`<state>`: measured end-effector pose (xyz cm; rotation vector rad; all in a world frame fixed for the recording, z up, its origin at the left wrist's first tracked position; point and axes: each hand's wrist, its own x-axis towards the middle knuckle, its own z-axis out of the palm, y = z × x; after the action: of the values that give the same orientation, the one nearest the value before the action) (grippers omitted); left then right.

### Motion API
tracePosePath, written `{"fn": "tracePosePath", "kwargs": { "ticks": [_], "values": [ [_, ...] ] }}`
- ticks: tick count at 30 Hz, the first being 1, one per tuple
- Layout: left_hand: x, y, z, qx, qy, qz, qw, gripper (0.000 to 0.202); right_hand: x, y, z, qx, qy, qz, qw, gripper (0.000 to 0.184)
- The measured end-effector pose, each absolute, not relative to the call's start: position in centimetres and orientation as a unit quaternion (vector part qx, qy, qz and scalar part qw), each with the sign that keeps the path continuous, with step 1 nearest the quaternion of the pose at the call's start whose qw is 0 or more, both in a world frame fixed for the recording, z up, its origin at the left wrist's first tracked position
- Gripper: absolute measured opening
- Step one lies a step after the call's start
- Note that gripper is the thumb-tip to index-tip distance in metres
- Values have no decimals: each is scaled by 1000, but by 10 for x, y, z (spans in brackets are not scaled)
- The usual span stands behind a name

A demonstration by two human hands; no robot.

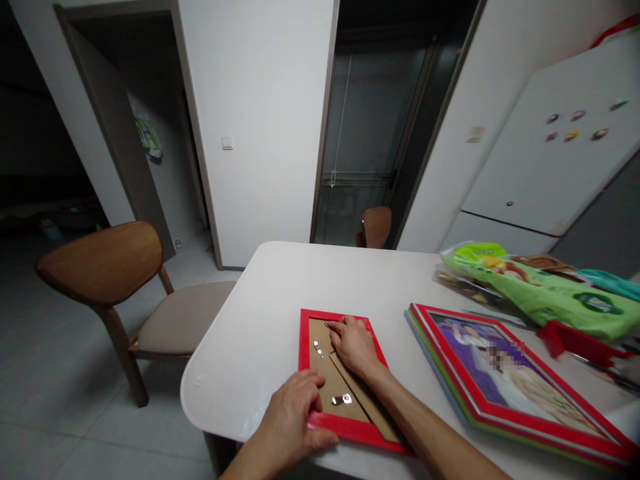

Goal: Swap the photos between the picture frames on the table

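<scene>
Face down on a white table (pixel 320 273), a red picture frame (pixel 303 340) with cardboard backing (pixel 345 400) already in and metal clips (pixel 318 348) showing; left hand (pixel 287 417) gripping the near rim, right hand (pixel 354 347) pressing flat on the far end.

A white table (pixel 250 333) holds red picture frames (pixel 500 380) and a green bag (pixel 545 293).

The person is showing a slender bare left hand (pixel 293 413) and a slender bare right hand (pixel 354 347), both with long tapering fingers and short, plain fingernails (pixel 331 439). A smooth bare left forearm (pixel 245 463) and a smooth bare right forearm (pixel 430 427) are narrowing toward the wrists and running out of view at the bottom.
</scene>
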<state>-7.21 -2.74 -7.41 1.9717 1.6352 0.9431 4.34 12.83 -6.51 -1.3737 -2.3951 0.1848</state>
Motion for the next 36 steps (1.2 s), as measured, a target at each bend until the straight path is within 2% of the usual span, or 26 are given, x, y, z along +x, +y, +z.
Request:
{"fn": "tracePosePath", "kwargs": {
  "ticks": [6,12,18,22,26,31,34,36],
  "values": [
    [-69,-30,-72,709,595,325,196,29,75,88,-53,-449,-871,81,184,37],
    [-69,-33,-68,696,590,358,200,37,94,70,-53,-439,-871,141,170,37],
    [-64,-16,-61,547,589,525,279,44,85,73,-27,-443,-864,136,197,33],
    [-67,-3,-56,398,556,613,396,32,76,61,-13,-399,-869,174,235,31],
    [-97,-10,-53,364,579,611,399,29,90,69,-22,-425,-850,167,262,38],
    [-147,-31,-57,354,642,563,381,24,119,94,-54,-532,-818,101,196,44],
    [-166,-34,-63,365,684,524,352,21,123,101,-64,-542,-812,116,182,43],
    [-175,-33,-64,373,714,502,313,21,122,104,-63,-555,-789,167,205,47]
  ]
}}
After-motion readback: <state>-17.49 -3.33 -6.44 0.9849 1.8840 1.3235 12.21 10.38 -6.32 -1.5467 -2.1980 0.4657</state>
